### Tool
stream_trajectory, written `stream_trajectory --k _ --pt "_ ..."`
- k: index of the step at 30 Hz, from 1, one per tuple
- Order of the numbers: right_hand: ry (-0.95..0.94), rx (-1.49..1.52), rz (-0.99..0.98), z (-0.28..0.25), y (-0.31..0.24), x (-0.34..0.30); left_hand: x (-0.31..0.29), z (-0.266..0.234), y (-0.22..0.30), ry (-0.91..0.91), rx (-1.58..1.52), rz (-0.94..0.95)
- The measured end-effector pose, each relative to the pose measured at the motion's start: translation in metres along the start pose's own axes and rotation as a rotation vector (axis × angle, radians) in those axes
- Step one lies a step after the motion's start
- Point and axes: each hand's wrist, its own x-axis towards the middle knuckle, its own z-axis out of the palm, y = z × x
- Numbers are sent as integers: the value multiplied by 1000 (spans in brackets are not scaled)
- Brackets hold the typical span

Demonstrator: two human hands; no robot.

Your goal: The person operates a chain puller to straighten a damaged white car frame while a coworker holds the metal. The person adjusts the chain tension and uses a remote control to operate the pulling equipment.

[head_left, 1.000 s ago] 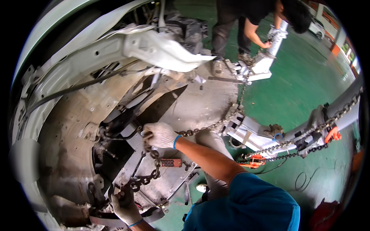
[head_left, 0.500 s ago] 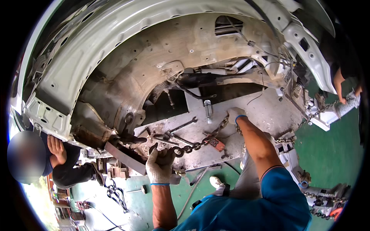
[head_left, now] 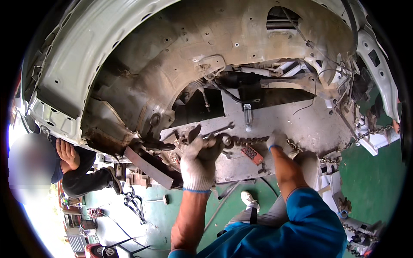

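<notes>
Both my hands wear pale knitted gloves. My left hand is closed around the near end of a heavy steel chain, with a dark metal piece sticking up beside its thumb. My right hand grips the chain farther along. Between the hands the links run nearly level above a grey metal platform; past my right hand more links slope down to the right. Just below the chain lies a red handheld controller with dark buttons. A wrench lies behind my left hand, partly hidden.
A bare car body wheel arch curves over the platform. A clear bottle lies on the platform. At left, a co-worker's hand rests by the body edge. A person's hand is near another chain at far right. Straps lie on the floor.
My left hand has moved right and up with the chain end, nearer my right hand. The chain between them now hangs more level. The whole view has shifted a little.
</notes>
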Motion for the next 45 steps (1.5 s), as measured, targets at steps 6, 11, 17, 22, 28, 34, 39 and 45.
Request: stream_trajectory --k 6,11,17,22,28,34,39,45 --pt "-596 -62 -292 80 29 -75 42 34 -37 -165 123 -59" --pt "-342 -130 -344 134 2 -79 41 30 -21 -163 231 9" --pt "9 -16 -216 224 19 -40 26 53 -30 -224 190 -25" --pt "-133 -9 -183 182 -14 -110 9 28 -54 -153 323 -117" --pt "-211 -31 -313 212 -33 -107 -4 1 -73 -194 448 -212" --pt "-259 27 -335 214 -35 -93 -16 -32 -76 -34 479 -142" --pt "-359 187 -558 127 -18 -123 -8 -45 -76 197 425 -53" --pt "22 238 -1080 -82 -43 -126 3 -33 -37 375 262 159"
